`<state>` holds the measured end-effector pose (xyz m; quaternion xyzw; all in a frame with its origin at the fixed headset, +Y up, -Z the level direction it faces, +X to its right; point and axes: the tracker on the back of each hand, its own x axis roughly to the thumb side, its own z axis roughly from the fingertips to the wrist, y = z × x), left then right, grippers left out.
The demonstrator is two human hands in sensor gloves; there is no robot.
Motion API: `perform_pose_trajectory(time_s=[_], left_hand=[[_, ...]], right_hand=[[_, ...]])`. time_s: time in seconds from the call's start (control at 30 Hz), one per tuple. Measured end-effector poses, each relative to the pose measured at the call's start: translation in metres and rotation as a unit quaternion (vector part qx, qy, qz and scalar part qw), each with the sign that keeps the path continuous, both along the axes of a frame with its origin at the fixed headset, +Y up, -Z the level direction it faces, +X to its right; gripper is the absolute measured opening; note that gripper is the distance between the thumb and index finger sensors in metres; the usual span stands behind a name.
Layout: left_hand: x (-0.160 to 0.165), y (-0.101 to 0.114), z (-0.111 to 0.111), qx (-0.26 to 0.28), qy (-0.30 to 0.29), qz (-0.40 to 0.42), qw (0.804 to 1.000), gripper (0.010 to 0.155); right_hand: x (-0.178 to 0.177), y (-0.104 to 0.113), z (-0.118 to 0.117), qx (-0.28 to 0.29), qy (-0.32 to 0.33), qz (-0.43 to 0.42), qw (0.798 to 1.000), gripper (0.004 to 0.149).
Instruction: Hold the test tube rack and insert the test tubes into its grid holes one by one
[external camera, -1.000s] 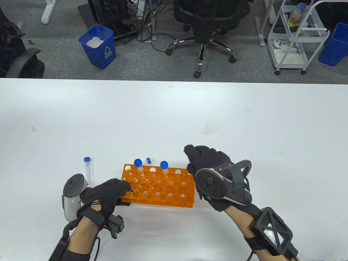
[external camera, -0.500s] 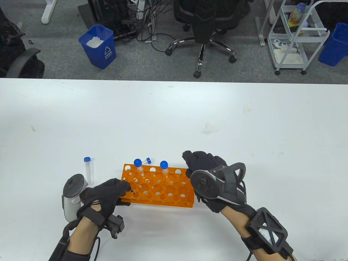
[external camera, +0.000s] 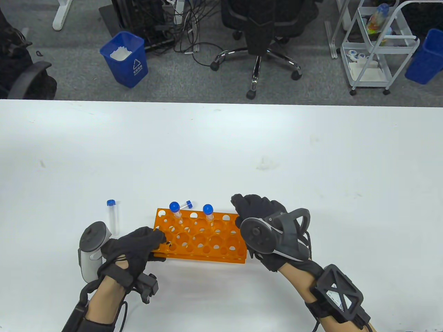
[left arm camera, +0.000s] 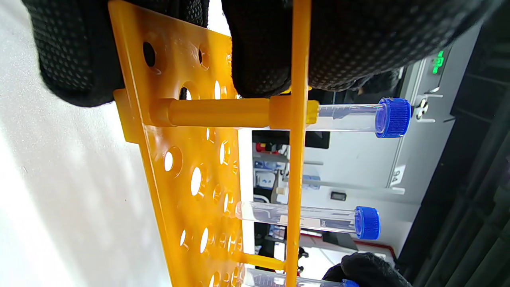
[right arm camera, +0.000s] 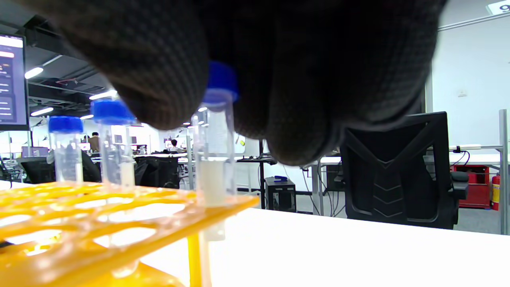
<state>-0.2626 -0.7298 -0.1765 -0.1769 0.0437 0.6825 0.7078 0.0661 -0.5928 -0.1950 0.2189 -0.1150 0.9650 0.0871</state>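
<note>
Beyond the white table (external camera: 311, 145), grey carpet: far left a dark chair arm (external camera: 31, 74), then a blue recycling bin (external camera: 125, 58) holding white scraps, a tangle of cables (external camera: 183, 33), a black office chair (external camera: 263, 31) on a chrome star base, a white wire cart (external camera: 375, 45), a second blue bin (external camera: 425, 57) at the right edge.

On the tabletop, starting left: a loose blue-capped test tube (external camera: 112, 216) just beside the left hand (external camera: 133, 247). Left-hand fingers (left arm camera: 259, 48) clamped over the left end of the orange test tube rack (external camera: 204, 238), thumb under the lower plate. Rack flat on the table near the bottom edge, between both hands. Two capped tubes upright in the far row: one near the left end (external camera: 175, 211), another toward the middle (external camera: 208, 213). A small tube (external camera: 186, 204) lying on the table just behind the rack.

At the rack's right far corner, the right hand (external camera: 263, 221), fingertips (right arm camera: 159, 79) closed together on the blue cap of a third tube (right arm camera: 215, 151), its lower part already through a corner hole. Faint scuff marks (external camera: 264, 164) on the bare table further back.
</note>
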Motion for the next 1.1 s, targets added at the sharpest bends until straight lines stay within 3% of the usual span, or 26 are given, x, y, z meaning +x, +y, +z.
perform_pose_trajectory(time_s=[0.4, 0.67, 0.8, 0.93, 1.1], left_hand=[[0.0, 0.0, 0.0, 0.0, -0.002, -0.004, 1.0, 0.039], [0.0, 0.0, 0.0, 0.001, -0.003, -0.005, 1.0, 0.039], [0.0, 0.0, 0.0, 0.001, 0.0, -0.004, 1.0, 0.039], [-0.001, 0.0, 0.0, 0.002, 0.005, -0.005, 1.0, 0.039], [-0.001, 0.0, 0.0, 0.002, 0.009, -0.004, 1.0, 0.039]], right_hand=[[-0.001, -0.003, 0.001, -0.008, 0.0, 0.006, 1.0, 0.061], [0.005, 0.004, 0.009, -0.019, 0.01, 0.011, 1.0, 0.075], [0.016, 0.015, 0.017, -0.003, 0.006, -0.019, 1.0, 0.077], [0.036, 0.019, 0.03, 0.036, -0.024, -0.089, 0.995, 0.069], [0.066, -0.005, 0.039, 0.029, -0.064, -0.213, 0.975, 0.06]])
